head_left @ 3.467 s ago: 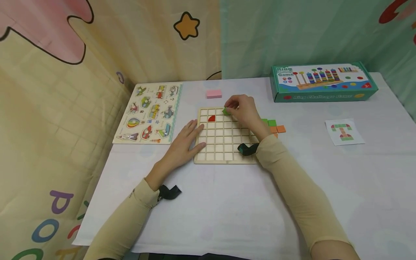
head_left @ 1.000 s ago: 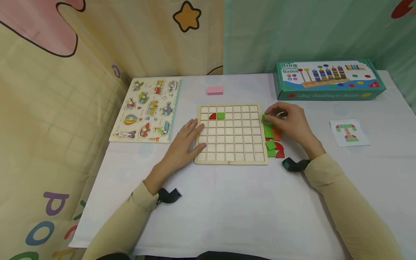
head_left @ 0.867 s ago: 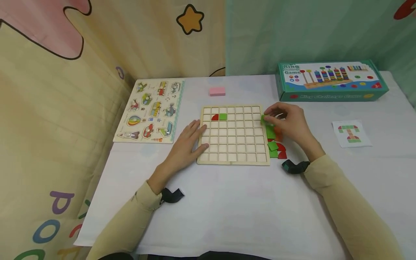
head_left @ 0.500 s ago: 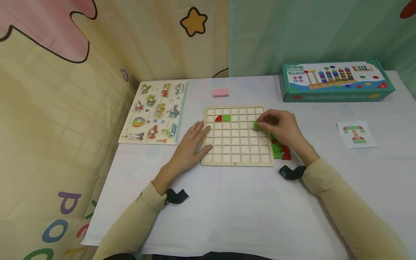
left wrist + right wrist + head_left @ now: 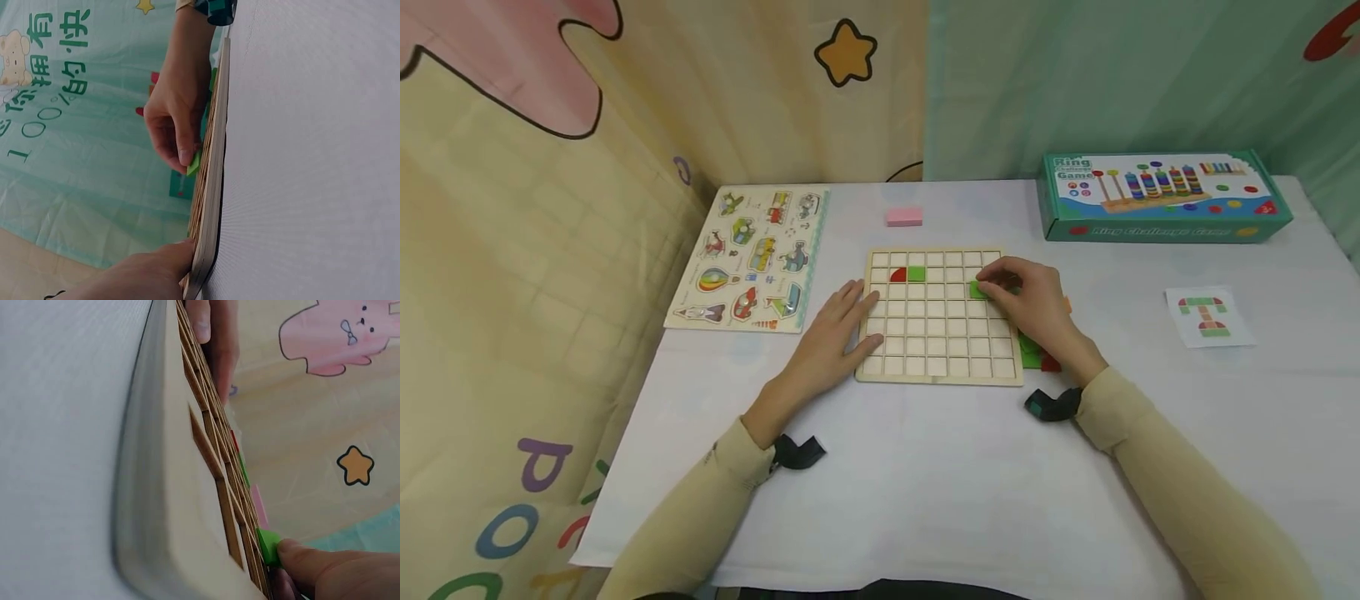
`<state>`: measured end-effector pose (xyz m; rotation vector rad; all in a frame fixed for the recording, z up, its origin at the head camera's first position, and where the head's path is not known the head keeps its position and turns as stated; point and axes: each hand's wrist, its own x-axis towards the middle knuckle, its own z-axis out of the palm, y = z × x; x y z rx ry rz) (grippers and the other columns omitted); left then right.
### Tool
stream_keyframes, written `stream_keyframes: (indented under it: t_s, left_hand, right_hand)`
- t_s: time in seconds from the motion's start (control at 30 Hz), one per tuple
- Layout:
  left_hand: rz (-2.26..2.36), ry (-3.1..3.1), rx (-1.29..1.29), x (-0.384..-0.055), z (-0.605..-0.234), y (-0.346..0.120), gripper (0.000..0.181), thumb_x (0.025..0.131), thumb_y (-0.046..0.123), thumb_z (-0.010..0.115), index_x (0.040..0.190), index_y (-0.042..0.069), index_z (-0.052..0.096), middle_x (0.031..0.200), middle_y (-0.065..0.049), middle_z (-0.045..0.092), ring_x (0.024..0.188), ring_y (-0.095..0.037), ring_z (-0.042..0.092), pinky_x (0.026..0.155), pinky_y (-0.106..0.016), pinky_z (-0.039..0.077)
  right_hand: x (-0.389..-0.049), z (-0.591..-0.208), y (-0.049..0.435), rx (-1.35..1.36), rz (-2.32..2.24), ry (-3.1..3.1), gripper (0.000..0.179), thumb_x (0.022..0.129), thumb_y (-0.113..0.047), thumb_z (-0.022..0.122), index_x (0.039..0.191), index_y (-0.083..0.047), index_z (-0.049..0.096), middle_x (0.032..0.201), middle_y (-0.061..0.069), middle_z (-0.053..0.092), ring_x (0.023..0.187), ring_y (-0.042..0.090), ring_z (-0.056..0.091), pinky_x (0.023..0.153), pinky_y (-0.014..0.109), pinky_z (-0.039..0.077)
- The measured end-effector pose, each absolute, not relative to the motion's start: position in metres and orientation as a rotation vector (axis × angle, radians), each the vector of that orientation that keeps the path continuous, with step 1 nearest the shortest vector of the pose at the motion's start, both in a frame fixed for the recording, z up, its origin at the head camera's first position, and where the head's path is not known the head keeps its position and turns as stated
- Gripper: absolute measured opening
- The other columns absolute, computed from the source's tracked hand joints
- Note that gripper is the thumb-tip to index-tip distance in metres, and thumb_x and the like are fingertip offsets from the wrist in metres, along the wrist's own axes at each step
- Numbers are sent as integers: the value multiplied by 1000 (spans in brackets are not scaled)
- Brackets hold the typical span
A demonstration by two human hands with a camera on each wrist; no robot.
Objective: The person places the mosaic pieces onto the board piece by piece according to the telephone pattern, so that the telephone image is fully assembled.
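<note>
Your right hand (image 5: 1032, 303) is pinching green tile (image 5: 976, 290) over board (image 5: 902, 381); your left hand (image 5: 829, 335), fingers slightly spread, is resting on its edge (squaring tile, lowering flat should help).

Soft, even light fills my head view, brightening the white worktop (image 5: 925, 475) and leaving faint, diffuse shadows beneath my sleeves (image 5: 1183, 492). My wrist views look dimmer and greyer. In the right one, the near corner of the wooden grid board (image 5: 187, 550) is blurred, while the orange star (image 5: 356, 465) looks sharper.
</note>
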<state>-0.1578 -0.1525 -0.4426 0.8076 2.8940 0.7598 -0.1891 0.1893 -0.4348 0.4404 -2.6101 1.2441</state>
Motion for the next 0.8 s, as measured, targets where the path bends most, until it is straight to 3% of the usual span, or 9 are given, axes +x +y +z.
stream_keyframes:
  t_s: [0.13,0.37,0.63,0.8]
  left_hand:
    - [764,2898,814,-159,-441,-153,70,107,45,58,165,13,36,176,-11,21,165,-28,12,133,-50,14]
    - [764,2889,804,-159,-440,-152,70,107,44,58,166,13,35,176,-11,20,165,-28,12,133,-51,14]
    - [759,2896,822,-161,-439,-151,69,108,43,58,166,12,35,176,-12,21,165,-29,12,133,-51,15]
    - [763,2887,803,-160,-439,-151,69,108,44,57,165,13,35,176,-12,21,165,-28,12,133,-51,15]
  right_hand:
    - [-189,-437,189,489,1215,-2579,19,94,-11,81,111,-4,76,106,12,76,89,26,75,78,16,53]
    - [-187,-436,189,622,1106,-2623,26,90,-9,84,115,-4,77,113,13,73,95,27,70,83,41,58]
    - [-187,-433,190,698,1026,-2596,23,90,-5,83,113,-2,78,111,14,74,96,27,67,83,45,57]
    - [-190,-417,212,597,1089,-2734,24,95,-10,80,118,-4,77,114,14,76,99,29,72,91,49,60]
